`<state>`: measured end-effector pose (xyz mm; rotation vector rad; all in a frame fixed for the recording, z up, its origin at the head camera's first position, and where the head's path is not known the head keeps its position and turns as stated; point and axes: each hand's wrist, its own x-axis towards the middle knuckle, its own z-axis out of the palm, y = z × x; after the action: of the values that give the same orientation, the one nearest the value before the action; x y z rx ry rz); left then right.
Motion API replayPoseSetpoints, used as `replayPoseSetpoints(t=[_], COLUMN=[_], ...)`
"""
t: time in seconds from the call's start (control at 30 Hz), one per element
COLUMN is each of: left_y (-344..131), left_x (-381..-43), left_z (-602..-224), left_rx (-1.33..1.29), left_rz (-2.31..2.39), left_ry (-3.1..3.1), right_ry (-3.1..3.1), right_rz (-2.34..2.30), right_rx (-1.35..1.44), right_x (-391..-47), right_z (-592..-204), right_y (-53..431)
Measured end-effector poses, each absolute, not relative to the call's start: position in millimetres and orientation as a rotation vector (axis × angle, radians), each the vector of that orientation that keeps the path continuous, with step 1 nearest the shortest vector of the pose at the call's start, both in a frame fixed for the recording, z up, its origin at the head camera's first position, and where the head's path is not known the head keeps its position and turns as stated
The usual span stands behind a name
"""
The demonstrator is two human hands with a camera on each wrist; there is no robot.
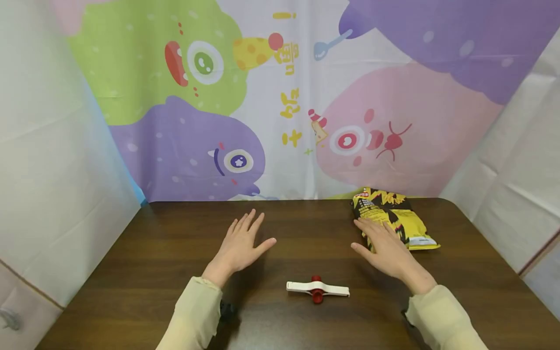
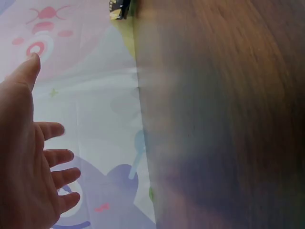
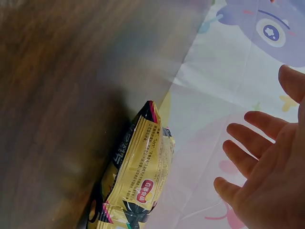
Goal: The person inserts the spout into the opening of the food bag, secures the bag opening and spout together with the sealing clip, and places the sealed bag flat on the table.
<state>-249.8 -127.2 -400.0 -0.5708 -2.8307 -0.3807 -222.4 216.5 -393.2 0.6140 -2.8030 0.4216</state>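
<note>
Held over the table with straight, spread fingers, my left hand (image 1: 238,247) has nothing in it. My right hand (image 1: 388,250), also empty with fingers extended, overlaps the near left part of a yellow and black snack bag (image 1: 409,221) in the head view. In the right wrist view the sealed, puffed snack bag (image 3: 140,167) lies beside the right hand (image 3: 267,162), a gap between them. Between and nearer than both hands lies a slim white bar with a red round piece across its middle (image 1: 317,289), resembling a bag clip. Neither hand touches it.
The dark wooden table (image 1: 175,262) ends at a cartoon-printed curtain (image 1: 297,170) behind it. Pale cloth hangs along the left (image 1: 52,146) and right sides. A corner of the snack bag (image 2: 119,8) shows at the top of the left wrist view.
</note>
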Motion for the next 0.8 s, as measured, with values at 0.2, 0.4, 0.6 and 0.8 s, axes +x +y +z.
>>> replayPoseSetpoints(t=[0.2,0.4,0.6,0.8], left_y=[-122.7,-121.6,-118.4,-120.7], left_x=[-247.0,-244.7,-242.0,-236.8], left_z=[-399.7,-400.1,-402.9,-405.0], left_rx=[-0.611,-0.624,-0.657,-0.591], left_rz=[-0.376,-0.431,-0.514,-0.492], left_ry=[-2.802,-2.811,-2.839,-2.877], right_ry=[-2.797,-2.814,-2.866,-2.878], right_rz=[0.46,0.475,0.611,0.663], right_rx=[0.637,0.677,0.675,0.693], right_x=[-217.9,-217.2,-212.5,-209.9], right_z=[-394.3,-396.5,-397.9,-401.1], right_y=[214.9,210.0,212.3,207.2])
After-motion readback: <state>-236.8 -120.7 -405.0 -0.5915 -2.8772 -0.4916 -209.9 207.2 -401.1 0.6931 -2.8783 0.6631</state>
